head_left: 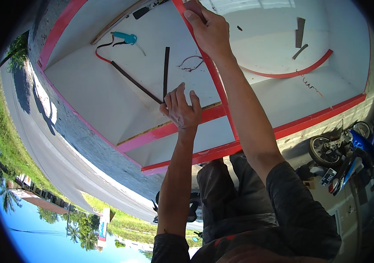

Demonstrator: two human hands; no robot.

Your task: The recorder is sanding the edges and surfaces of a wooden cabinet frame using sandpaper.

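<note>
My left hand is over the lower part of a white-lined, red-edged box frame, fingers extended and apart. The lower ends of two dark, narrow strips, one slanting and one nearly upright, lie by its fingertips; whether they touch is hidden. At the top of the red divider, my right hand is closed around a brownish-red, block-like piece; its exact kind is unclear. A teal air blow gun with a thin nozzle lies in the left compartment.
A curved red strip, dark scraps and a curly red shaving lie in the right compartment. Thin reddish strands are left of the divider. A blue motorcycle stands at right; a road runs along the left.
</note>
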